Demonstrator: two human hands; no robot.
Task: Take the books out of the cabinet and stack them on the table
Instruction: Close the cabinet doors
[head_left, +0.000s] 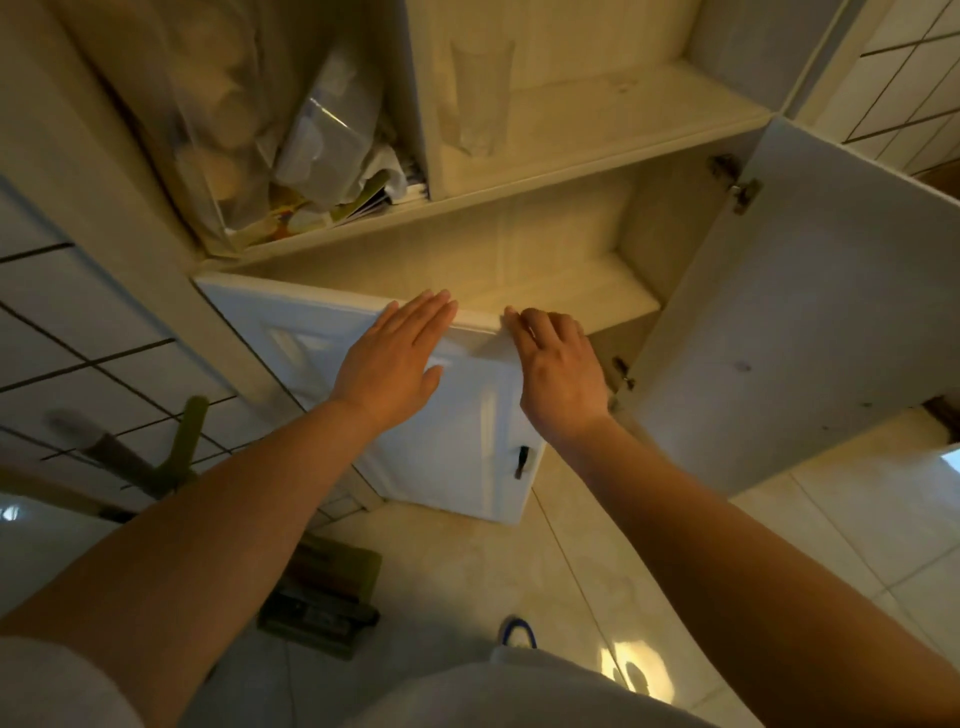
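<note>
hands are both at the top edge of the left cabinet door (415, 415), which stands half open below me. left hand (400, 358) lies flat on the door face with straight fingers, holding nothing. right hand (556, 364) has its fingers curled over the door's upper edge, so it grips the door. right cabinet door (805, 312) is swung wide open. inside, the lower compartment of the cabinet (571, 291) shows only a bare shelf; i see no books there. a stack of books (322, 597) lies low at the left, near my left arm, its long axis running left to right, but i cannot tell if it rests on the desk or on the floor. i judge the left hand is the nearer one to this stack, and the books are behind and below both hands. upper open shelf (571, 150) holds plastic bags (311, 140) and some papers.
</note>
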